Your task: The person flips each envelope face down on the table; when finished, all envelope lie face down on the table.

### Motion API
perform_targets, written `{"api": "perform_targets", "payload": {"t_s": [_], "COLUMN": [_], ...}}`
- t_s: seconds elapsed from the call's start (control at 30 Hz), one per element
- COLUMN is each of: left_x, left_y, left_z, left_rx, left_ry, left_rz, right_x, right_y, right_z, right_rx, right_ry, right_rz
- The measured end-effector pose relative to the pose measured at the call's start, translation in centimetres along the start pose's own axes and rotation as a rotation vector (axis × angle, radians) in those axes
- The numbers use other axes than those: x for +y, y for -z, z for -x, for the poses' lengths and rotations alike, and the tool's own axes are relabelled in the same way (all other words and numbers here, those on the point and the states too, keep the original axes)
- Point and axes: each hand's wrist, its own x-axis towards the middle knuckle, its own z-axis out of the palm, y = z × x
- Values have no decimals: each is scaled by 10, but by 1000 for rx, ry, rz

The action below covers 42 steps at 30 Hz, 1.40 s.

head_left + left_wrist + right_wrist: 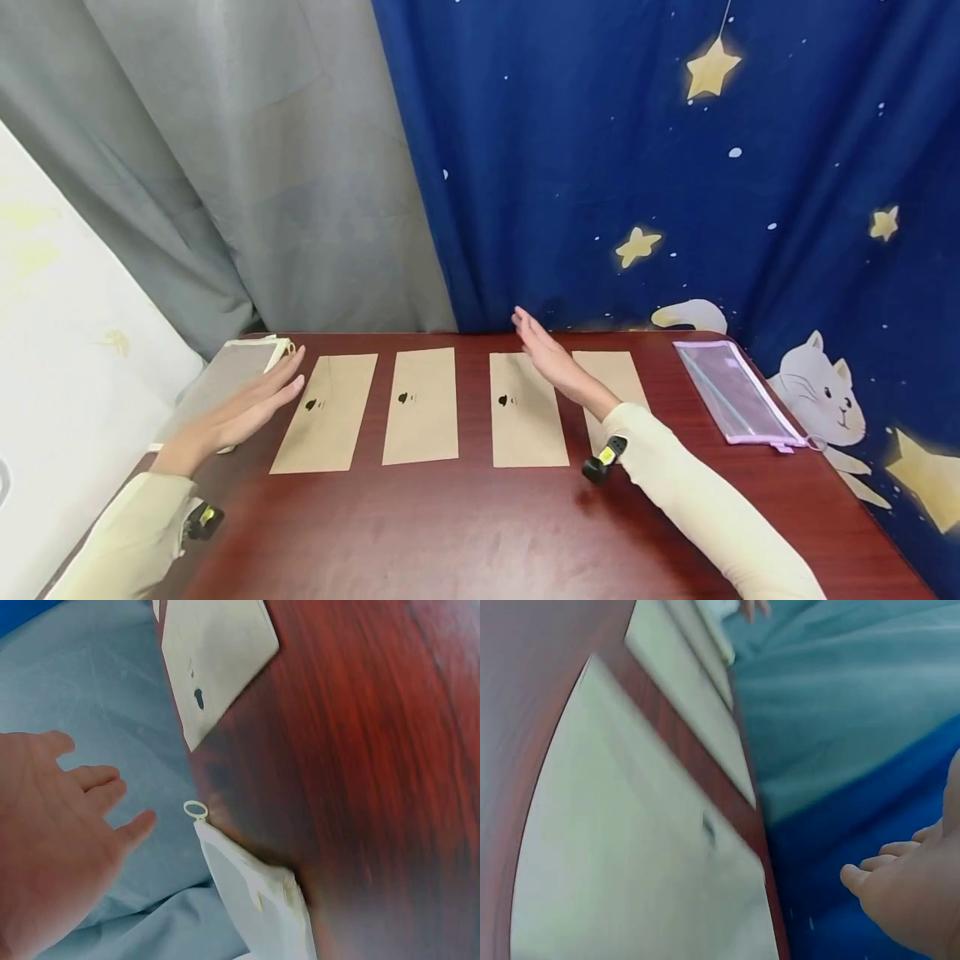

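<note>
My left hand [238, 410] is raised at the left of the table, its fingers extended, and in the head view it overlaps a cream zip pouch [217, 379]. The left wrist view has that hand [60, 832] holding nothing beside the cream pouch [247, 892]. My right hand [551, 358] is lifted over the right half, fingers straight, between two brown paper sheets or envelopes: one with a small black hat print [525, 433] and the rightmost [611, 375], partly hidden by the forearm. Two similar pieces, a left one [326, 425] and a middle one [423, 417], lie in the same row.
A lilac mesh zip pouch [738, 392] with a ring lies at the table's right side. The dark red wooden table [420, 533] meets a grey curtain [315, 167] and a blue star curtain [562, 167] at the back. A white surface [60, 333] stands at the left.
</note>
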Motion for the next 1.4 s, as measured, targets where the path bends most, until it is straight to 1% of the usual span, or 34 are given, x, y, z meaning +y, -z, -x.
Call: {"api": "perform_targets", "payload": {"t_s": [0.1,0.17,0.27,0.4,0.47,0.5,0.6,0.63,0.77,0.87,0.93,1.03,1.2,1.3,1.4], "left_x": [1,1,1,-1,-3,-4,-8,-9,-3,5,5,2,-4,-4,-2], "left_y": [-4,-6,-7,-4,0,2,9,11,12,9,8,9,13,15,16], "left_z": [2,3,4,5,4,3,1,2,4,4,2,0,0,-1,-6], "left_rx": [-4,-7,-10,-51,-80,-94,-110,-102,-38,-6,-22,-68,-144,-173,-189], "left_ry": [-9,-12,-37,-50,-34,-15,25,40,157,264,311,359,414,441,472], "left_rz": [104,202,359,555,631,671,777,799,905,958,962,961,976,996,1006], "right_x": [-12,-18,-25,-29,-31,-32,-33,-33,-32,-31,-31,-33,-32,-30,-30], "right_y": [-20,-34,-54,-80,-94,-101,-125,-133,-165,-177,-180,-181,-184,-186,-189], "right_z": [-9,-14,-20,-27,-31,-33,-41,-44,-55,-58,-60,-63,-67,-70,-72], "right_rx": [-67,-103,-142,-193,-223,-236,-253,-255,-236,-212,-196,-187,-173,-163,-147], "right_ry": [-43,-80,-138,-220,-270,-298,-394,-432,-550,-600,-613,-624,-645,-648,-650], "right_rz": [-198,-302,-449,-662,-774,-820,-935,-956,-1004,-1002,-998,-994,-1008,-1019,-1009]}}
